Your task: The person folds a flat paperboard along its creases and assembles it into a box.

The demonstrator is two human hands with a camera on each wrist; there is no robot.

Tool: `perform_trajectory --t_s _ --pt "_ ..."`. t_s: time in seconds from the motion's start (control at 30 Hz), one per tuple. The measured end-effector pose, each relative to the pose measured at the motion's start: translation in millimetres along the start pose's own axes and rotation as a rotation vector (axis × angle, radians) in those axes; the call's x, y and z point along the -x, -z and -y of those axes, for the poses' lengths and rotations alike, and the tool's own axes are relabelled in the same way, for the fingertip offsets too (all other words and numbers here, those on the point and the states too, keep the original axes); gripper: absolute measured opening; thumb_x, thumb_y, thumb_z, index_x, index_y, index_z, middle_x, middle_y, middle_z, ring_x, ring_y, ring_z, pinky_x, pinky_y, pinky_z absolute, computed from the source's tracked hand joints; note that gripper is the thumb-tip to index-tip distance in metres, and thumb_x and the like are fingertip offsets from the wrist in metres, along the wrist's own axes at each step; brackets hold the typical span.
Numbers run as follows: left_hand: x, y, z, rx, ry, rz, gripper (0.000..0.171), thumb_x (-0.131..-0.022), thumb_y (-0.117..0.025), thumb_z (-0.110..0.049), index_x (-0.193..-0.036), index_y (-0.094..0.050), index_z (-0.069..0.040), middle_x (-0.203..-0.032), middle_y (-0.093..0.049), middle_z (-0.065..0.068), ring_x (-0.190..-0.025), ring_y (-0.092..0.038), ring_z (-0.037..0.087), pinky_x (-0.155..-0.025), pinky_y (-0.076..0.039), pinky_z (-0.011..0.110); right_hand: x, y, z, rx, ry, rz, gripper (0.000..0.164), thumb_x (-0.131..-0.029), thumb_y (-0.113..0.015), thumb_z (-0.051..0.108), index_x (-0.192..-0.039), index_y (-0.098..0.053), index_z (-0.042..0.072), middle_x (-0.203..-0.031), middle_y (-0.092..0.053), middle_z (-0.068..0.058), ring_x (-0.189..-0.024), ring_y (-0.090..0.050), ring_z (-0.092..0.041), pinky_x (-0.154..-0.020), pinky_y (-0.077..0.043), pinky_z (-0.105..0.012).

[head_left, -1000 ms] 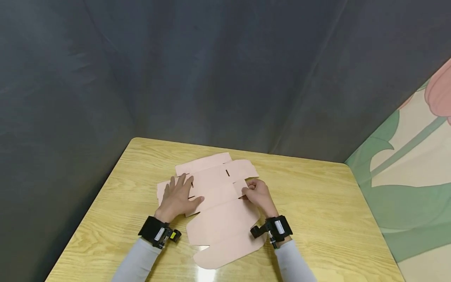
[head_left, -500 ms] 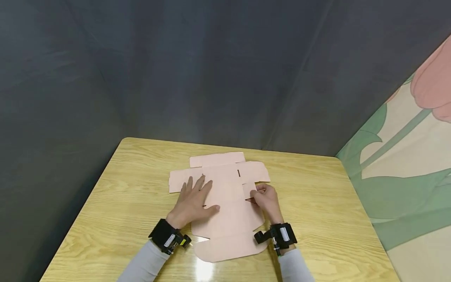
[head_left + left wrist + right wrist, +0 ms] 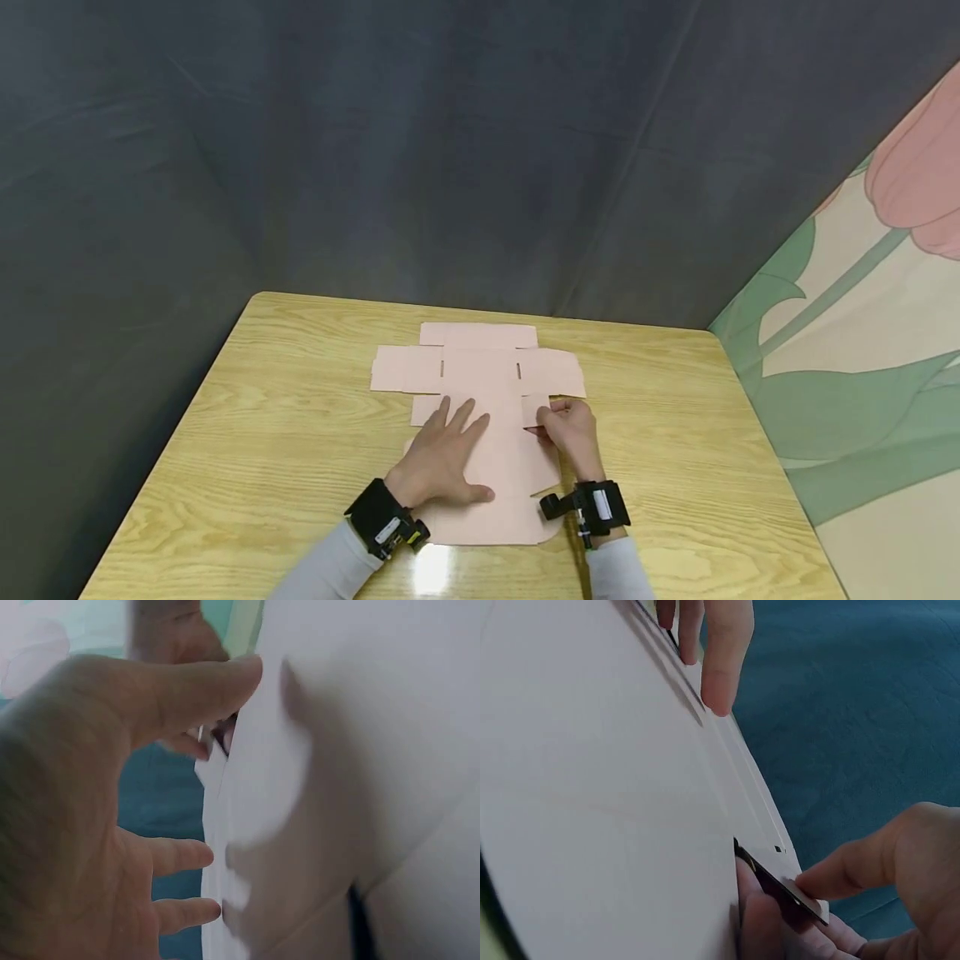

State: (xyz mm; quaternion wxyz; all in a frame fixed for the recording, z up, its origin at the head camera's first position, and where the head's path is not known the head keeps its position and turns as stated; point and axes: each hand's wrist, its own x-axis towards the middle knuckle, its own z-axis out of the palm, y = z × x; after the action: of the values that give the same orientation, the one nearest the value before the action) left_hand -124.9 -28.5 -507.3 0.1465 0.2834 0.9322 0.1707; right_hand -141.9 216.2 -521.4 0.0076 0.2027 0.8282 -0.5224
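A flat pink cardboard box blank [image 3: 487, 467], with slots and side flaps, lies unfolded on the wooden table. Over its left middle part my left hand [image 3: 444, 457] is spread, fingers straight. At the blank's right edge, my right hand [image 3: 572, 427] pinches a small side flap [image 3: 534, 410] between thumb and fingers. In the right wrist view that flap [image 3: 791, 889] stands slightly lifted, the thumb above and other fingers beneath it. The left wrist view shows my left hand's thumb [image 3: 202, 694] close over the cardboard, its shadow falling on the sheet.
The wooden table [image 3: 247, 467] has a dark curtain [image 3: 450, 167] behind it and to the left. A floral cloth [image 3: 862, 375] hangs at the right. Each wrist wears a black camera strap [image 3: 378, 515]. Glare shows near the table's front.
The blank has turned and shifted, now lying nearly square to the table. My left hand has slid right and nearer across it, while my right hand keeps its pinch on the flap.
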Motion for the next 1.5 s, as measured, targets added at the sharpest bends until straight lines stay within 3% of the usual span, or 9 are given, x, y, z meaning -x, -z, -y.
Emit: perform_trajectory --t_s 0.3,0.43,0.6,0.73,0.83,0.93,1.2,1.37,1.5 --pt "1.4 -5.3 -12.9 -0.073 0.045 0.029 0.108 -0.081 -0.086 -0.06 -0.166 -0.039 -0.015 -0.178 -0.021 0.015 -0.162 -0.014 0.052 -0.131 -0.022 0.06 -7.7 11.7 0.5 0.488 0.195 -0.111 0.019 -0.093 -0.071 0.027 -0.089 -0.066 0.009 -0.073 -0.065 -0.005 -0.058 -0.058 -0.022 -0.048 -0.041 -0.032" --pt "3.8 -4.3 -17.8 -0.055 0.049 0.036 0.109 -0.08 -0.087 -0.06 -0.166 -0.039 -0.014 -0.178 -0.021 0.016 -0.162 -0.014 0.052 -0.131 -0.022 0.06 -17.4 13.9 12.0 0.593 0.285 -0.109 0.023 -0.093 -0.075 0.028 -0.084 -0.064 0.009 -0.07 -0.063 -0.006 -0.056 -0.056 -0.023 -0.046 -0.038 -0.034" --pt "1.9 -10.7 -27.1 -0.103 0.051 0.037 0.11 -0.079 -0.086 -0.064 -0.166 -0.04 -0.016 -0.177 -0.023 0.015 -0.161 -0.017 0.052 -0.13 -0.026 0.06 -46.3 6.1 37.1 0.56 0.44 0.021 0.017 -0.097 -0.075 0.022 -0.095 -0.071 0.006 -0.081 -0.069 -0.008 -0.065 -0.062 -0.021 -0.053 -0.048 -0.034" --pt "-1.4 -15.9 -37.8 -0.135 0.058 0.047 0.111 -0.077 -0.087 -0.067 -0.165 -0.041 -0.018 -0.177 -0.025 0.013 -0.161 -0.021 0.051 -0.128 -0.029 0.06 -77.1 -4.5 50.8 0.557 0.588 0.162 0.026 -0.101 -0.07 0.018 -0.12 -0.073 0.001 -0.111 -0.074 -0.017 -0.095 -0.072 -0.031 -0.08 -0.062 -0.046" --pt "-2.9 -18.9 -46.9 -0.143 0.053 0.041 0.11 -0.075 -0.088 -0.068 -0.163 -0.044 -0.019 -0.175 -0.029 0.013 -0.159 -0.025 0.052 -0.127 -0.033 0.06 -94.5 -10.2 57.9 0.618 0.642 0.257 0.043 -0.102 -0.07 0.018 -0.139 -0.065 -0.002 -0.135 -0.068 -0.023 -0.122 -0.068 -0.04 -0.103 -0.056 -0.055" --pt "-3.2 -22.0 -53.6 -0.148 0.042 0.035 0.11 -0.073 -0.089 -0.069 -0.162 -0.047 -0.02 -0.174 -0.032 0.012 -0.158 -0.028 0.052 -0.125 -0.036 0.06 -105.2 -13.4 60.6 0.701 0.615 0.317 0.057 -0.1 -0.074 0.022 -0.15 -0.057 0.0 -0.148 -0.062 -0.022 -0.136 -0.06 -0.042 -0.113 -0.05 -0.058" --pt "-2.3 -16.8 -54.3 -0.158 0.034 0.044 0.111 -0.069 -0.094 -0.066 -0.16 -0.049 -0.021 -0.173 -0.031 0.013 -0.158 -0.028 0.052 -0.123 -0.038 0.061 -111.8 -16.7 62.1 0.813 0.594 0.311 0.068 -0.093 -0.081 0.03 -0.151 -0.057 0.005 -0.148 -0.063 -0.021 -0.139 -0.058 -0.041 -0.12 -0.038 -0.065" --pt "-6.7 -10.2 -54.1 -0.163 0.046 0.071 0.112 -0.07 -0.093 -0.066 -0.16 -0.047 -0.02 -0.174 -0.028 0.017 -0.158 -0.026 0.053 -0.123 -0.038 0.062 -115.8 -16.1 69.3 0.728 0.615 0.279 0.05 -0.097 -0.075 0.017 -0.144 -0.064 0.004 -0.14 -0.065 -0.019 -0.134 -0.059 -0.04 -0.118 -0.035 -0.068" --pt "-8.0 -9.1 -53.6 -0.179 0.07 0.084 0.112 -0.07 -0.093 -0.067 -0.161 -0.046 -0.021 -0.175 -0.027 0.016 -0.158 -0.026 0.052 -0.124 -0.037 0.061 -122.5 -15.4 77.0 0.672 0.666 0.274 0.034 -0.103 -0.066 0.007 -0.136 -0.069 0.001 -0.127 -0.067 -0.02 -0.117 -0.066 -0.039 -0.107 -0.044 -0.065"
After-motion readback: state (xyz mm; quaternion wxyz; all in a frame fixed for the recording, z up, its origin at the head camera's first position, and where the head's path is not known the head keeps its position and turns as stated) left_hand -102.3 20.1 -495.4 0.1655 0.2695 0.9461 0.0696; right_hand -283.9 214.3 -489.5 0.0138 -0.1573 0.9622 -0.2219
